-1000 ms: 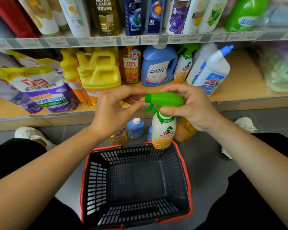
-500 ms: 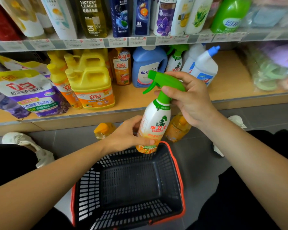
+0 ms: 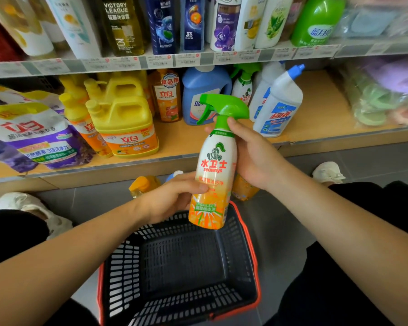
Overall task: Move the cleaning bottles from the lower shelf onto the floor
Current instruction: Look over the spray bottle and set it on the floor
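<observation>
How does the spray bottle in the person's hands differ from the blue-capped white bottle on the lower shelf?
The spray bottle is gripped by the left hand and right hand over the basket; the blue-capped bottle stands untouched on the lower shelf. The spray bottle has a green trigger head, the blue-capped bottle an angled blue cap. The spray bottle fades to orange below; the blue-capped bottle is white with a blue label. Both show red characters.

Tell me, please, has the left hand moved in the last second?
Yes: the left hand dropped from the shelf edge down to the bottle's lower body.
</observation>
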